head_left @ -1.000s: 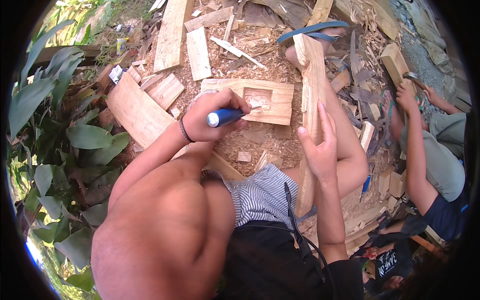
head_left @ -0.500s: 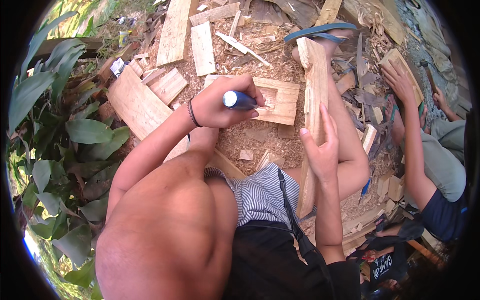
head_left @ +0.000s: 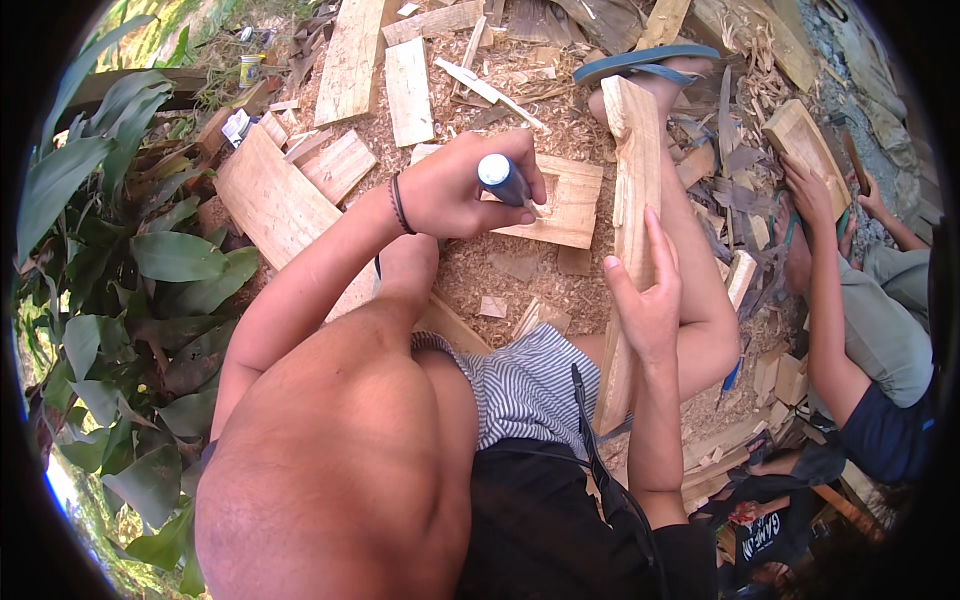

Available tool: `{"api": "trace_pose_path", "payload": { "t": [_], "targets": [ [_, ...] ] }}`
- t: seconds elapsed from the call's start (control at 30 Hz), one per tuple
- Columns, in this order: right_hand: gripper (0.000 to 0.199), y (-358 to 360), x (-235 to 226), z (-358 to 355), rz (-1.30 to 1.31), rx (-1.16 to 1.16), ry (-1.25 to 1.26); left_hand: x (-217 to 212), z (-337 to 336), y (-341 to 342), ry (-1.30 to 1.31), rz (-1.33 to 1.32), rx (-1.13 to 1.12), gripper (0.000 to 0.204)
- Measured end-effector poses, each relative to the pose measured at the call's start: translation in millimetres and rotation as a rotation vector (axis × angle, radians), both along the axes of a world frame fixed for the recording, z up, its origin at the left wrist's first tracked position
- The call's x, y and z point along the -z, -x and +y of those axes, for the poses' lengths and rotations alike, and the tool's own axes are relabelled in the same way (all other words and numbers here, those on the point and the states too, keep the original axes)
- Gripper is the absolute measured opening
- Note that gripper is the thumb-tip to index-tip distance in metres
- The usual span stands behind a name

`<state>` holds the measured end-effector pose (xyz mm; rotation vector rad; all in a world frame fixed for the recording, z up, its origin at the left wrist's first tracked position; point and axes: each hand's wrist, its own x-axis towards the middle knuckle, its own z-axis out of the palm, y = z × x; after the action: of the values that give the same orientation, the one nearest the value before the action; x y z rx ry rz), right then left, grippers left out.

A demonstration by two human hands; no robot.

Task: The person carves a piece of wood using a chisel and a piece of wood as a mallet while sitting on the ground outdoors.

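Note:
My left hand (head_left: 455, 188) is closed around the blue handle of a chisel (head_left: 503, 180) with a white butt end. Its blade is mostly hidden below the fist, over a recess cut in a flat wooden board (head_left: 570, 225) lying among the shavings. In my right hand (head_left: 648, 300) is a long, thick wooden club (head_left: 632, 150), notched near its far end. The thumb lies along its left side and the fingers along its right; its near end reaches down by my striped shorts. My hand covers part of the club.
Wood shavings (head_left: 465, 275) and offcuts cover the ground. Several planks (head_left: 280, 200) lie to the left, beside leafy plants (head_left: 175, 260). On the right, another person's hand (head_left: 808, 188) rests on a hollowed wooden block (head_left: 808, 140). A blue sandal (head_left: 640, 62) is on my foot.
My left hand and the chisel have shifted slightly right and up over the recess. The club in my right hand stays nearly in place. The other person's hand has moved slightly down the block.

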<state>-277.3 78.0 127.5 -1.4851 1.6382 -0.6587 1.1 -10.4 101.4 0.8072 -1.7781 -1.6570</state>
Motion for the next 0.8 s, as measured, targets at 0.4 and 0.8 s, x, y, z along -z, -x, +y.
{"api": "trace_pose_path", "payload": {
  "t": [0.4,0.8],
  "targets": [
    [0.067,2.6,2.1,1.5,0.020,0.003,-0.014,2.1,-5.6,4.7,0.022,0.007,0.038,0.029],
    [0.065,-0.4,-1.5,-5.9,0.018,-0.046,-0.008,-0.1,-25.7,10.3,-0.176,-0.005,0.068,0.032]
  ]
}}
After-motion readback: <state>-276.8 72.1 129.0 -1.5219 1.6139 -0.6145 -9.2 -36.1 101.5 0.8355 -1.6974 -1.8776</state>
